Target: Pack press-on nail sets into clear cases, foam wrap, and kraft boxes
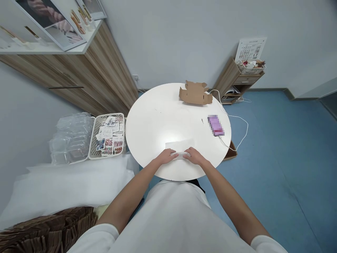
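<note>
A thin white sheet (179,144) lies on the round white table (158,119) close to its near edge. The sheet's near edge is rolled into a small white tube (180,154). My left hand (166,156) has its fingers curled over the left end of that roll. My right hand (193,156) presses its closed fingers on the right end. Both hands rest on the tabletop, a little apart.
An open brown cardboard box (195,93) sits at the table's far edge. A blurred purple object (216,125) with a white cable (237,117) lies at the right. A white basket of small packets (107,135) and clear plastic trays (71,137) stand left.
</note>
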`<move>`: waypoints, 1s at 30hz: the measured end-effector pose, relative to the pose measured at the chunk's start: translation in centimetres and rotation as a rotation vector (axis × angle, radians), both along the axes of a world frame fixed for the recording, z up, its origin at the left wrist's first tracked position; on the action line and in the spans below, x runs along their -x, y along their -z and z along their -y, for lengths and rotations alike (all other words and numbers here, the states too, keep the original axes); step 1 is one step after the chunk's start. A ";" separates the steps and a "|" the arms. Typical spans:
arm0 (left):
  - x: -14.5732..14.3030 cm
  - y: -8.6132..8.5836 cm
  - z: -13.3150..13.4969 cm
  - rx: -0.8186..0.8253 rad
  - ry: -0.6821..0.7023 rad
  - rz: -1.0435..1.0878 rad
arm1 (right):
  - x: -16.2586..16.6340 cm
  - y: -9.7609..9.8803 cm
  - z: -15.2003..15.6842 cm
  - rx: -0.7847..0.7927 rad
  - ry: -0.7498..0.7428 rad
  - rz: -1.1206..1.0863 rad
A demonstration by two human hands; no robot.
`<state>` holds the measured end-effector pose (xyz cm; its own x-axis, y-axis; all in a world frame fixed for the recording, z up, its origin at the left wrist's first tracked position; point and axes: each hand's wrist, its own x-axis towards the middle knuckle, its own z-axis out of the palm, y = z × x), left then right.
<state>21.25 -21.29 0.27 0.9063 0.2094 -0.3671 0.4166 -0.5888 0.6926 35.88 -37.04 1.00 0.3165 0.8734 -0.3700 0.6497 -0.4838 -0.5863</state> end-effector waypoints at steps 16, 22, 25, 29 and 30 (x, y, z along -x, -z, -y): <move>0.1 0.5 2.0 -0.510 -0.296 0.125 | 1.3 5.3 2.1 -0.099 0.629 0.247; -0.2 1.4 5.2 -0.495 0.056 0.141 | 1.5 5.3 1.1 -0.236 0.884 -0.116; -0.1 2.0 5.3 -0.488 0.065 0.136 | 0.0 3.9 0.2 -0.126 0.937 -0.395; 0.0 2.2 5.1 -0.489 0.070 0.137 | -0.8 2.2 -0.7 -0.069 0.871 -0.608; 0.0 2.2 5.1 -0.489 0.071 0.138 | -0.6 1.9 -1.0 -0.075 0.859 -0.638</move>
<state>21.26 -26.35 -1.95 0.9576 0.2629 -0.1180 0.2882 -0.8811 0.3750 36.50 -36.08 -0.94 0.6034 0.4773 -0.6389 -0.3280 -0.5817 -0.7443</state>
